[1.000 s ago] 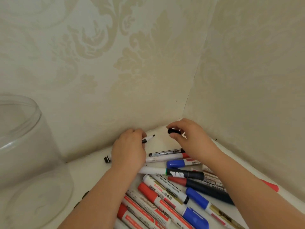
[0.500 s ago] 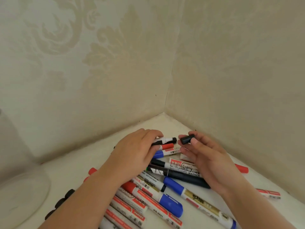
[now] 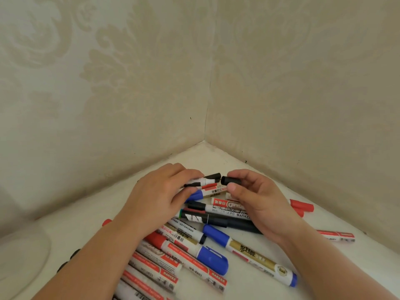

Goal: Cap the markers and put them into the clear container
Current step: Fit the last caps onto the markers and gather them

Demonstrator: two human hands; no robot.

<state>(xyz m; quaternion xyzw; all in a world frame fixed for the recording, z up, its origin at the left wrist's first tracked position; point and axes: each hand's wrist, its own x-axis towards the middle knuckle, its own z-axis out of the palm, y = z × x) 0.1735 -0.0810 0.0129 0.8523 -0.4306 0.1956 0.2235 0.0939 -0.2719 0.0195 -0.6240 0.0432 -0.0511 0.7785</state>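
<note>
At the left edge of the table point(image 3: 216, 156) only a curve of the clear container point(image 3: 23, 258) shows, low and faint, with nothing I can make out inside it. A few loose black caps point(image 3: 74, 254) lie just beside it.

Moving right, the left hand point(image 3: 158, 195) has its fingers curled round a black marker point(image 3: 207, 180), holding it near the back corner of the table with the bare nib end pointing to the right. Below both hands sprawls the heap of markers point(image 3: 194, 252), red, blue and black, crossing one another toward the front edge.

Right of the nib, very close but seemingly not yet on it, the right hand point(image 3: 257, 200) pinches a black cap point(image 3: 230, 181) between thumb and fingers, its open mouth facing the marker.

The step in hand looks like the capping itself. To do it well I would keep barrel and cap on one straight line, steady the marker so it cannot slip back through the fingers, and push squarely until the cap seats fully; a skewed push could ink the fingers or leave it loose. Then the marker must travel well to the left, to the container.
</note>
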